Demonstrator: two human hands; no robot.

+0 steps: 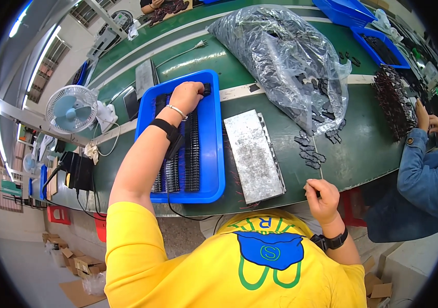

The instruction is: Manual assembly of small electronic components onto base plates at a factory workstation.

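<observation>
My left hand [186, 97] reaches over the far right corner of a blue tray [218, 179]. Its fingers are closed on a small black part [207, 90]. Rows of black, ribbed parts [192, 159] stand lengthwise in the tray, partly hidden beneath my forearm. At the table's front edge, my right hand [323, 200] is held with fingers curled and thumb pressed in; what is between them, if anything, cannot be made out. A thin pale stick or cord [317, 154] runs toward this hand from loose flat black pieces [309, 153]. Between my hands lies a worn, silvery metal block [252, 156].
A large clear plastic bag [275, 56] of black pieces lies beyond the block. To the left are a small fan [71, 110] and a black box with cables [79, 172]. On the right, a co-worker's hands [427, 119] are beside a dark bundle [393, 102].
</observation>
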